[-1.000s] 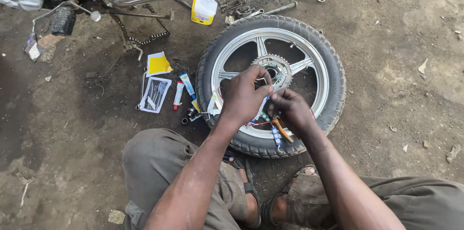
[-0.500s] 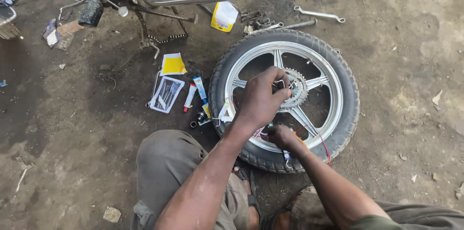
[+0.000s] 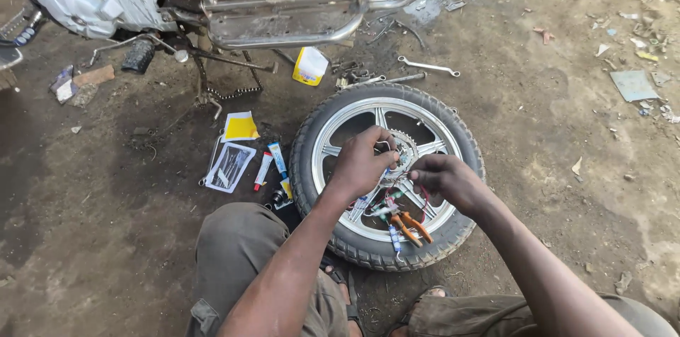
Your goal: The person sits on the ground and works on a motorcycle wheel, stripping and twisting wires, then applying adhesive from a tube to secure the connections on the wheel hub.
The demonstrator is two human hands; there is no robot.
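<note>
A motorcycle wheel point(image 3: 453, 124) lies flat on the dirt ground point(image 3: 567, 132). The left hand point(image 3: 361, 163) grips its hub sprocket point(image 3: 405, 153). The right hand point(image 3: 446, 178) pinches something small beside it, just above orange-handled pliers point(image 3: 411, 227).

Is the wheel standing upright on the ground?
No, the wheel lies flat on the dirt ground, with both hands over its hub and orange-handled pliers resting between its spokes.

Black tyre point(image 3: 368, 252) on a silver wheel point(image 3: 333, 151), orange-handled pliers point(image 3: 411, 227), yellow-white bottle point(image 3: 310, 66).
</note>
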